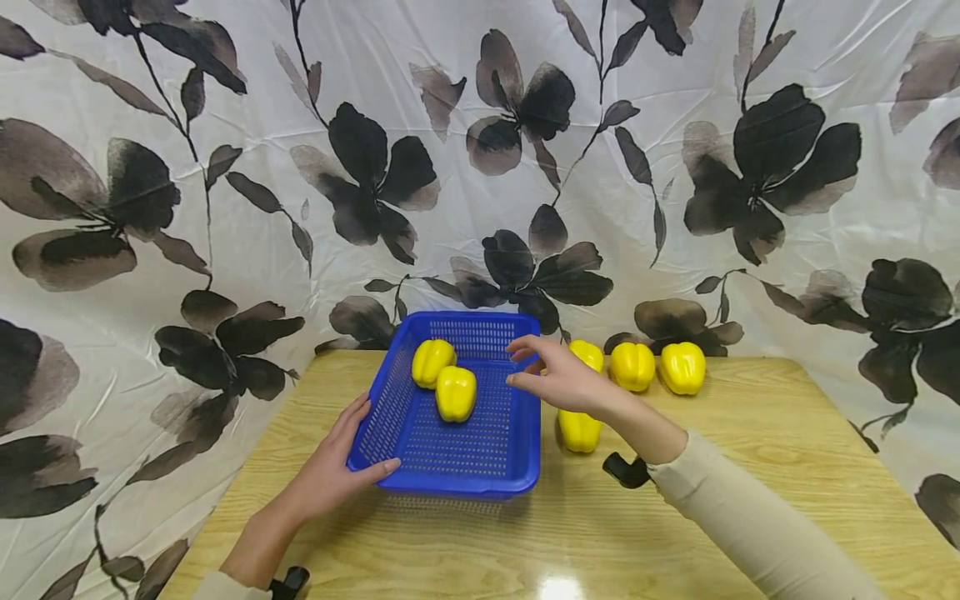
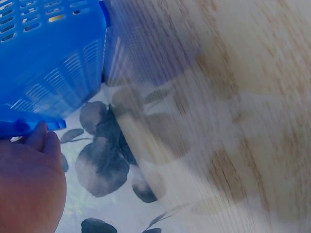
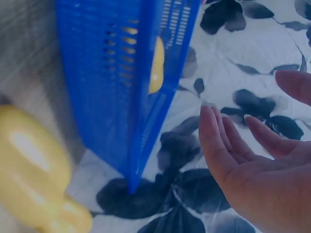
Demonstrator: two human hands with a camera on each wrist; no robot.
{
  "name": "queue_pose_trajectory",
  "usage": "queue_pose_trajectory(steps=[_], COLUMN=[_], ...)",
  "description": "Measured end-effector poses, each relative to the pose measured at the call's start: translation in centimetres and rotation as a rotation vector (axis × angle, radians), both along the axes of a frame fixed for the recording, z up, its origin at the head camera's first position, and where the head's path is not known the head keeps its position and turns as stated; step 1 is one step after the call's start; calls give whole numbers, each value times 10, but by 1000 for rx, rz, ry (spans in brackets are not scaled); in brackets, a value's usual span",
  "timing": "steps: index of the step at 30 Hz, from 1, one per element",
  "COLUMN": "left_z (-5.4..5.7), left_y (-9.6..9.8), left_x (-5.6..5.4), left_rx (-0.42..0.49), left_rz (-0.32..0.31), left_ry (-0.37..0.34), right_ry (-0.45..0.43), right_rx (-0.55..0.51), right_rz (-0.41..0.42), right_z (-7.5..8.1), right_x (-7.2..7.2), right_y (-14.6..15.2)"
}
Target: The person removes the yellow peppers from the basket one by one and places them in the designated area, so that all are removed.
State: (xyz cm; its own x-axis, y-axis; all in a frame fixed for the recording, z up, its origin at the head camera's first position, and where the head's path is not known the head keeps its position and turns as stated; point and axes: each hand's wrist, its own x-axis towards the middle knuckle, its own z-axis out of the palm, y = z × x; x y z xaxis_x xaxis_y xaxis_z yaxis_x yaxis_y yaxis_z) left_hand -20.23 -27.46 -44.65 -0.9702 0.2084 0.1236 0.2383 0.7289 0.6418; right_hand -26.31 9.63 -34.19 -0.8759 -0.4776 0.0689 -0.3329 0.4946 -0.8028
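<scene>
A blue plastic basket (image 1: 465,482) with slotted walls stands on the table, two yellow bell peppers inside. One pepper (image 1: 432,363) lies toward the back left, and the other pepper (image 1: 456,394) touches it from the front. My left hand (image 1: 330,471) grips the basket's near left corner, thumb over the rim and fingers along the outer side. Above the basket's right rim hovers my right hand (image 1: 558,377), fingers spread and nothing in them. In the right wrist view that hand (image 3: 262,165) shows an empty palm beside the basket (image 3: 104,87).
Right of the basket, several more yellow peppers sit on the wooden table (image 1: 720,475): a front one (image 1: 580,433) partly behind my right hand, and a back row ending in a pepper (image 1: 683,368). A floral cloth (image 1: 465,200) hangs behind the table.
</scene>
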Motion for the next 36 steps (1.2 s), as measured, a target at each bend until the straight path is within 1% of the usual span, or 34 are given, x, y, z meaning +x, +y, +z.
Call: queue_pose_trajectory(steps=[3,7,9,12,15,18,21,26,31,36], left_z=[0,0,-1,-3,-4,-4,-3,-3,-2,-3], left_y=[1,1,0,0,-1,-1,-1,0,-1,-2], left_x=[0,0,0,0,0,0,0,-1,0,0], left_rx=[7,15,15,13,10,5,2,6,13,14], left_rz=[-2,-5,-7,-8,-9,-8,-8,-8,-1,-3], left_ry=[2,5,8,11,10,11,16,18,4,-3], right_ry=[-10,-24,-45,-104,-201,-293,-352,-394,-427,-445], right_rx=[3,-2,-7,-29,-69,-99,-101,-74,-49,19], right_rz=[12,8,3,-6,-28,-58,-84,-123,-124,-142], right_z=[3,3,1,-3,-9,-11,-14,-22,-28,-35], right_x=[-8,-24,-33,-46,-57,-65,-71,-79,-81,-81], right_y=[-15,-34,-42,-52,-59,-65,-70,-77,-85,-97])
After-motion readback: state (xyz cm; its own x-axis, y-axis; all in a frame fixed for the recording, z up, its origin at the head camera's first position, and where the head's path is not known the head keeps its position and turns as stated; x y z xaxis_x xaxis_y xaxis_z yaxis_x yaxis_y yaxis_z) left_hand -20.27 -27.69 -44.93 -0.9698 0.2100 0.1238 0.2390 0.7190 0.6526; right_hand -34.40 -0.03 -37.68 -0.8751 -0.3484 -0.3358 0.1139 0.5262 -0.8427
